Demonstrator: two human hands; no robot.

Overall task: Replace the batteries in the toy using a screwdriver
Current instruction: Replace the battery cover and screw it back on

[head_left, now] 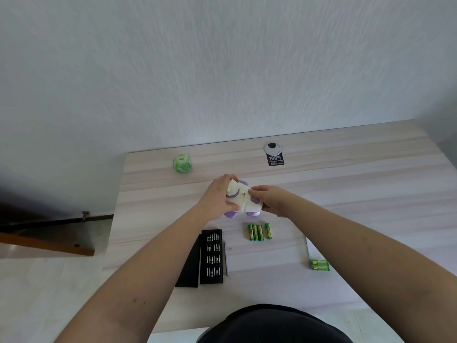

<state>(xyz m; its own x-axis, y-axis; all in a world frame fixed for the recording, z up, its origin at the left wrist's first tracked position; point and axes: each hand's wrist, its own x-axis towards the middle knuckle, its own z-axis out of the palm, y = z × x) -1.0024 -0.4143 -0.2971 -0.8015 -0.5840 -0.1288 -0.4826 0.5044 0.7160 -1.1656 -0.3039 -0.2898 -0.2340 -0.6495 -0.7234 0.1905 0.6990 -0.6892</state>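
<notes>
Mid-desk [346, 184], well off every edge, the left hand [218, 196] and right hand [268, 198] grip the smooth white-and-purple toy [243, 199], bare wood-grain behind it, black bit case [211, 256] and four green batteries [258, 231] nearer the front edge.

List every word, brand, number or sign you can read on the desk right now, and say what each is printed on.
"100%": black sticker below the round desk grommet; the smaller line under it is too blurred to read.
"GP": green battery pack near the desk's right edge, printed twice.
Loose green batteries: print too small to read.
Green packet at the back: lettering blurred.
Toy: no readable text.
</notes>
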